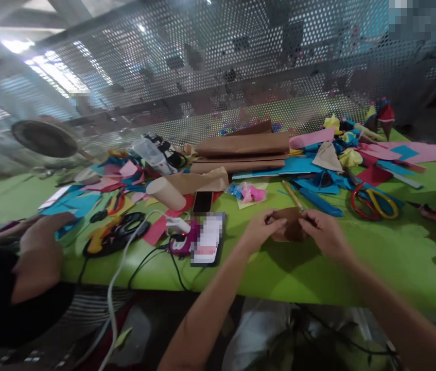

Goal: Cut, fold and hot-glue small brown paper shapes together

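Note:
A small piece of brown paper [289, 224] is held up between my two hands, just above the green table [252, 281]. My left hand [263, 229] pinches its left side, thumb in front. At the right side, my right hand [320, 231] grips the edge with thumb and fingers. Behind the paper lie a yellow pencil [293, 195] and a blue tool [320, 201], perhaps a cutter. Scissors with red and yellow handles [374, 202] rest to the right of my right hand. Whether the paper is folded or glued I cannot tell.
Left of my hands are a phone [208, 239], a purple power strip [182, 242] with cables, and a glue gun [102, 237]. A co-worker's hand [44, 242] is at far left. Brown paper rolls [241, 147] and coloured scraps lie behind, before a perforated metal screen [202, 72].

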{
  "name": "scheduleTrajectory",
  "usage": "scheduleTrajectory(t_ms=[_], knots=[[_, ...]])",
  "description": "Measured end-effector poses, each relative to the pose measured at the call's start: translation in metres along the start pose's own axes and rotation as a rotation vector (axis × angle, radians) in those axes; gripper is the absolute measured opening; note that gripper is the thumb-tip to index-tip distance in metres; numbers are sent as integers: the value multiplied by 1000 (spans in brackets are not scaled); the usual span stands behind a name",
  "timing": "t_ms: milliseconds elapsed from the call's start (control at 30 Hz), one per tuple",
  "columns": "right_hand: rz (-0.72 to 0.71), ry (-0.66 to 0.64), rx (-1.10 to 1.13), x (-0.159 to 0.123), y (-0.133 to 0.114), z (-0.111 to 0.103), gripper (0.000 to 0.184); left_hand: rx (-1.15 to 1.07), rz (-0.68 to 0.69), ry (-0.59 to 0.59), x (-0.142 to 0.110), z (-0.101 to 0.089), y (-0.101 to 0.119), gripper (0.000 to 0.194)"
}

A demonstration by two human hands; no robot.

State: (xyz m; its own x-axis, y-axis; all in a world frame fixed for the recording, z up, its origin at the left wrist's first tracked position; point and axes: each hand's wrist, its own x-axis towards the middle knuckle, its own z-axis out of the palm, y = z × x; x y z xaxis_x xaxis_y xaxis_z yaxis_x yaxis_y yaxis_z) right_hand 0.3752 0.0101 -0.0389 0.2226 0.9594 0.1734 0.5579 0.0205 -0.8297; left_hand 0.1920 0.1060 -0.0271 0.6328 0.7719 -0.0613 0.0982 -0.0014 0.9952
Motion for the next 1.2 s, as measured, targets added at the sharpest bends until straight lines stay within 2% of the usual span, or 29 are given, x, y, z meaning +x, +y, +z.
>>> scheduleTrajectory(t_ms=[67, 167, 333, 467, 600, 767, 967, 1200], knots=[[-28, -5, -68, 1, 0, 0, 24, 30, -5, -36, 4, 4, 3, 25], [-42, -18, -98, 3, 2, 2, 21, 74, 28, -24, 10, 9, 2, 18], [36, -60, 59, 5, 4, 2, 24, 33, -23, -40, 15, 10, -6, 15], [126, -42, 240, 9, -3, 1, 28, 182, 42, 48, 13, 6, -3, 9], [135, -75, 173, 19, -9, 2, 30, 282, 54, 38, 9, 1, 3, 8], [142, -180, 133, 34, -12, 0, 23, 203, 67, 38, 7, -1, -1, 8], [146, -186, 93, 39, -16, 5, 20, 166, 54, 112, 6, -2, -4, 9], [133, -184, 126, 33, -6, 9, 22, 151, 15, 89, 6, 0, -8, 11]])
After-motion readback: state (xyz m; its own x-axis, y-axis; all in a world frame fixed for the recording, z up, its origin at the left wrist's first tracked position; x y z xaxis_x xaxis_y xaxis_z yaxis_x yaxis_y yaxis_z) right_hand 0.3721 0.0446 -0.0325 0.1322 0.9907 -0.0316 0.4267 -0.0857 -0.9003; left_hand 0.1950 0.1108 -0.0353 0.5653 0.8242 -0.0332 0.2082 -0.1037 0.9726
